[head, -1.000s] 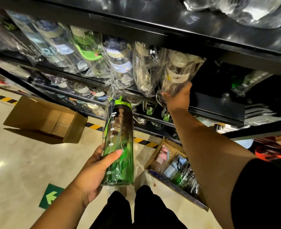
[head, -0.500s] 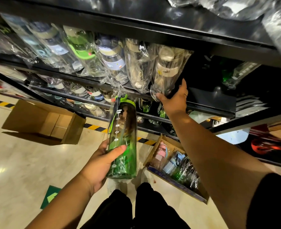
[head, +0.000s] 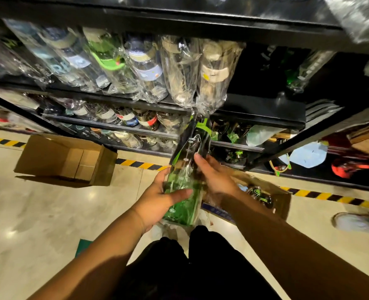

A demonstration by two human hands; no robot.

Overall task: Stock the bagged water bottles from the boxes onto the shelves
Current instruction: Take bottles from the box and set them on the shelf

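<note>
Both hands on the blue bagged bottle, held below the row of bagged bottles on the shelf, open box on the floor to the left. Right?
Not quite: the bagged bottle is green, not blue, as the head view shows. The rest holds: the left hand and right hand both grip it below the shelf row of bagged bottles, and the open box sits on the floor to the left.

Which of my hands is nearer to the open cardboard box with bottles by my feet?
Right. The right hand on the green bottle hangs just above that box; the left hand grips the bottle's far side.
</note>
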